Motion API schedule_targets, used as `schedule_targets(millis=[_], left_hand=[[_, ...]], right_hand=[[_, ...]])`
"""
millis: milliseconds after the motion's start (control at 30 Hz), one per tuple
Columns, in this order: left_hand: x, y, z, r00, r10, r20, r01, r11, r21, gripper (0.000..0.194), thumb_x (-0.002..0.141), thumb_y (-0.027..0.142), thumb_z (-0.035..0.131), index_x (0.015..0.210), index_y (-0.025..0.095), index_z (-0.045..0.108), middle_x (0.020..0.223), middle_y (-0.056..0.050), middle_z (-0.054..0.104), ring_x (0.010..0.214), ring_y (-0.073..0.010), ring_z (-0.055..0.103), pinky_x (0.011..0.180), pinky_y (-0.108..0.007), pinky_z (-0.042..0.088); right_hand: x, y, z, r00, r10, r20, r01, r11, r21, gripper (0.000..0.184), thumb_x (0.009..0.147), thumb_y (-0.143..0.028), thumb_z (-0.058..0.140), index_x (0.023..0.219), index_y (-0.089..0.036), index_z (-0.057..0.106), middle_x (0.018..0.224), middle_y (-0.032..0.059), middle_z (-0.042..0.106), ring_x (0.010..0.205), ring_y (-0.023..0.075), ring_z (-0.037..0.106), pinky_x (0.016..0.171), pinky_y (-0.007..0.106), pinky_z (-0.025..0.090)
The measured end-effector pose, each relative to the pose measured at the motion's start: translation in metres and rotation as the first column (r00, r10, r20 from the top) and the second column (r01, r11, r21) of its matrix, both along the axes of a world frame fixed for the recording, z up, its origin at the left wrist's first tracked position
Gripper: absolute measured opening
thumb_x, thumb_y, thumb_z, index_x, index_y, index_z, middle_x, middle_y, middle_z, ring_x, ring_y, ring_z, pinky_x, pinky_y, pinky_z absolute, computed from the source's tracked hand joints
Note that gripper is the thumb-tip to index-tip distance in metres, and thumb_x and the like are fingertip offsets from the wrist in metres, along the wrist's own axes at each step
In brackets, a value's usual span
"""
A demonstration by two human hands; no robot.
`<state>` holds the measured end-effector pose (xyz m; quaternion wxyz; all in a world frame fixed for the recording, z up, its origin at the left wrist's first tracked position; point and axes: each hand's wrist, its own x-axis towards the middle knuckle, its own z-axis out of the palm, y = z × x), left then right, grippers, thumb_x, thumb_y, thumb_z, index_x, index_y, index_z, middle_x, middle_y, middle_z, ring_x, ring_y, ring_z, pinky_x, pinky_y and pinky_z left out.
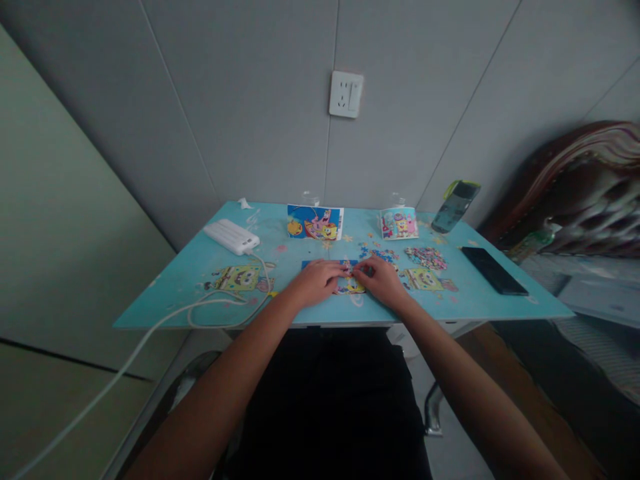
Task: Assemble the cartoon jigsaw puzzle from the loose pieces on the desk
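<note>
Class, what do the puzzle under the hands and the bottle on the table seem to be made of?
Puzzle: probably printed card, finish unclear; it lies thin and flat. Bottle: likely smooth plastic, possibly glass; its grey body looks see-through.

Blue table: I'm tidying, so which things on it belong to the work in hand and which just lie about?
Likely belong:
- partly covered puzzle
- loose blue pieces
- multicoloured pieces
- left picture card
- right picture card

Apparently just lying about:
- white power bank
- cable
- black phone
- bottle
</note>
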<state>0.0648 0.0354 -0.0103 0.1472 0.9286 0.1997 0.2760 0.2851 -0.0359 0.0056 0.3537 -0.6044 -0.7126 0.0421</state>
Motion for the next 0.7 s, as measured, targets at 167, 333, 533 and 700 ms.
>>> schedule_targets(millis=[167, 333, 533, 700], left_hand=[[0.0001, 0.0001, -0.0003, 1.000, 0.003, -0.010, -0.003, 1.000, -0.006, 0.038, 0.092, 0.012, 0.056, 0.122, 0.028, 0.071, 0.134, 0.000, 0.068, 0.128, -0.0211, 0.061, 0.113, -0.043, 0.043], [-0.0003, -0.0005, 0.0004, 1.000, 0.011, -0.017, -0.011, 1.000, -0.013, 0.038, 0.092, 0.012, 0.055, 0.121, 0.029, 0.072, 0.134, 0.000, 0.067, 0.128, -0.0208, 0.060, 0.114, -0.044, 0.042], [-0.0004, -0.0016, 0.0024, 1.000, 0.007, -0.014, -0.007, 1.000, -0.010, 0.037, 0.092, 0.012, 0.055, 0.120, 0.028, 0.072, 0.134, 0.000, 0.068, 0.127, -0.0205, 0.061, 0.114, -0.043, 0.043], [0.0002, -0.0014, 0.0014, 1.000, 0.001, -0.001, -0.001, 1.000, -0.010, 0.039, 0.092, 0.010, 0.055, 0.122, 0.029, 0.071, 0.133, 0.000, 0.068, 0.128, -0.0201, 0.061, 0.114, -0.043, 0.043]], right_hand=[[0.0048, -0.0025, 0.0033, 0.992, -0.087, -0.091, 0.091, 0.995, 0.040, 0.022, 0.092, -0.031, 0.058, 0.095, -0.019, 0.076, 0.084, 0.0050, 0.072, 0.069, 0.0185, 0.060, 0.069, 0.032, 0.045], [0.0073, -0.0063, 0.0042, 0.982, -0.133, -0.133, 0.140, 0.989, 0.044, 0.026, 0.092, -0.030, 0.055, 0.102, -0.017, 0.076, 0.080, 0.0051, 0.072, 0.066, 0.0187, 0.060, 0.069, 0.033, 0.046], [0.0078, -0.0024, -0.0005, 0.993, -0.076, -0.087, 0.077, 0.997, 0.004, 0.021, 0.090, -0.032, 0.062, 0.100, -0.020, 0.077, 0.083, 0.0037, 0.072, 0.069, 0.0182, 0.060, 0.067, 0.031, 0.045], [0.0080, 0.0021, -0.0036, 0.998, -0.059, -0.029, 0.058, 0.998, -0.034, 0.020, 0.087, -0.035, 0.069, 0.101, -0.023, 0.077, 0.082, 0.0022, 0.072, 0.072, 0.0189, 0.062, 0.068, 0.031, 0.044]])
